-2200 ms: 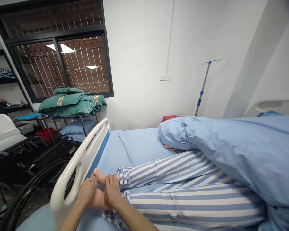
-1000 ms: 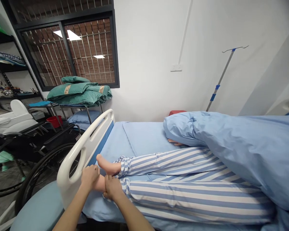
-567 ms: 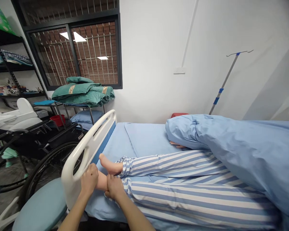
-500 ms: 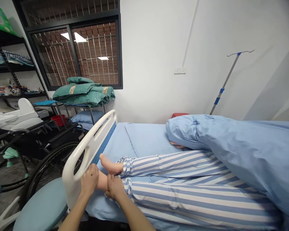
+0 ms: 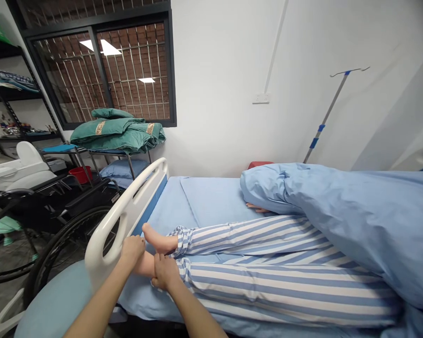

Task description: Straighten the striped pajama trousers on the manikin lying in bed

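White ward wall (image 5: 218, 94) behind, and a blue-sheeted bed (image 5: 167, 211) runs across the lower right of the frame. At its near end, both bare hands sit close together, clamped on one foot (image 5: 144, 265) from either side: the left hand (image 5: 132, 249) over its top, the right hand (image 5: 165, 272) at the ankle (the sole is hidden from where I stand). That foot comes out of striped pajama trousers (image 5: 285, 286), with the other foot (image 5: 158, 240) lying free just above it. A white bed rail (image 5: 127, 206) stands just beside the left hand, so a careless sideways pull could knock foot or knuckles against it; too hard a squeeze could mark the skin. Blue duvet (image 5: 352, 220) bunches further up the bed.
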Tool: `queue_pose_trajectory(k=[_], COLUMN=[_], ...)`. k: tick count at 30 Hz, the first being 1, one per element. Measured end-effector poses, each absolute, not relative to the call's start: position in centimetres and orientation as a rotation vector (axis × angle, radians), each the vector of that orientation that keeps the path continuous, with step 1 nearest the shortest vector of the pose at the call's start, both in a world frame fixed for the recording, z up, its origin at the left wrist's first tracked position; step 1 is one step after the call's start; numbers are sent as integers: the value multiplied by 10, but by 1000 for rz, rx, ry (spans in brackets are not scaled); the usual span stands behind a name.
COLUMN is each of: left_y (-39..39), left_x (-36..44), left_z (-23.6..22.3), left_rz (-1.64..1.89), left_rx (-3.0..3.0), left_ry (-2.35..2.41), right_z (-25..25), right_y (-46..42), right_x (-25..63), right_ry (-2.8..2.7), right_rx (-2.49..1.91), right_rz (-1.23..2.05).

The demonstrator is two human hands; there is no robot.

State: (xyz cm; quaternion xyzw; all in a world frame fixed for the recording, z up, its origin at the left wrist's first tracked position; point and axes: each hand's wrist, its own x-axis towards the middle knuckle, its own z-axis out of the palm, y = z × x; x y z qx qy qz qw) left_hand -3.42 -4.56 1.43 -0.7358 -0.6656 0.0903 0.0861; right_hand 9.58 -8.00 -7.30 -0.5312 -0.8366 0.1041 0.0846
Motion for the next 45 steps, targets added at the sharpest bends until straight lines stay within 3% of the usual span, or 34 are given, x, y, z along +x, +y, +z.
queue_pose_trajectory(k=[6,22,45], left_y=[-40,-78,-49], left_x=[-30,-35,-40], left_z=[8,-26,18], left_rz=[254,-584,197], left_rx=[-2222,-1589,-2196], left_ry=[-1944,-2271,-1933], right_z=[-77,-74,-71], right_y=[-76,-81,-83], right_x=[94,97,96], right_ry=[-2494,-2494,-2484], right_rx=[-1607,-1573,-1588], right_rz=[324,282,315])
